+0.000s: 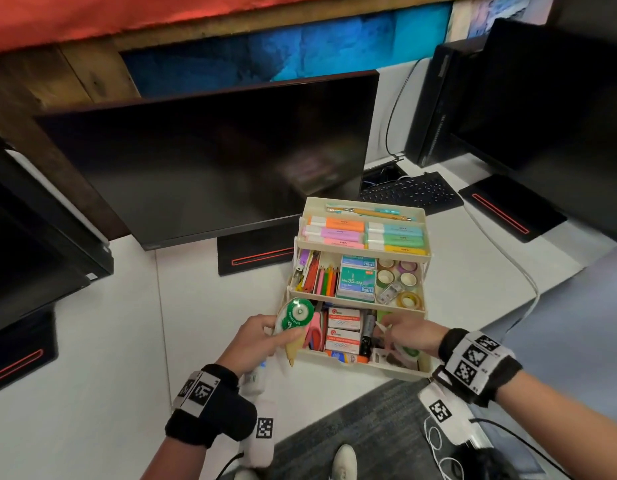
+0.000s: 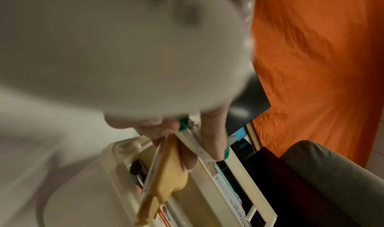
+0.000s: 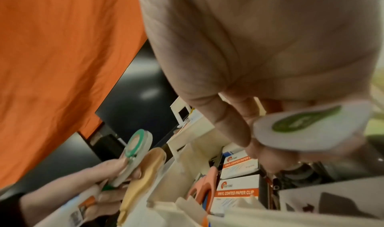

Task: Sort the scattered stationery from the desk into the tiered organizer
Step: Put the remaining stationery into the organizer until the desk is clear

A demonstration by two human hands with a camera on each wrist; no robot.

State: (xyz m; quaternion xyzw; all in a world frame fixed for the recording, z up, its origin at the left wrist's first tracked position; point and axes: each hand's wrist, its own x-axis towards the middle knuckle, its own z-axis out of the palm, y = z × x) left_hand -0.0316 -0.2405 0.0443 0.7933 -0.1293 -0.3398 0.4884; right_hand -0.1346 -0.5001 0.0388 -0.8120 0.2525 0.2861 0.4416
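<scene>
The cream tiered organizer (image 1: 362,368) stands open on the white desk. My left hand (image 1: 283,336), at the organizer's left front corner, grips a green-and-white tape dispenser (image 1: 295,315), a tan dispenser (image 1: 292,349) and a white tube (image 1: 256,377) together. The right wrist view shows the same left hand (image 3: 108,176) with the green dispenser (image 3: 135,150) and the tan one (image 3: 143,178). Inside the bottom tier, my right hand (image 1: 390,329) pinches a white dispenser with a green label (image 3: 307,127). The left wrist view shows my fingers (image 2: 214,132) around the tan dispenser (image 2: 168,176), above the organizer's rim (image 2: 112,161).
The bottom tier holds paper clip boxes (image 1: 343,332), pink scissors (image 1: 314,332) and a black item. The middle tier has pencils, staple boxes (image 1: 356,282) and tape rolls; highlighters (image 1: 366,233) fill the top. A monitor (image 1: 210,161) stands behind, a keyboard (image 1: 411,192) and a white cable (image 1: 529,285) to the right.
</scene>
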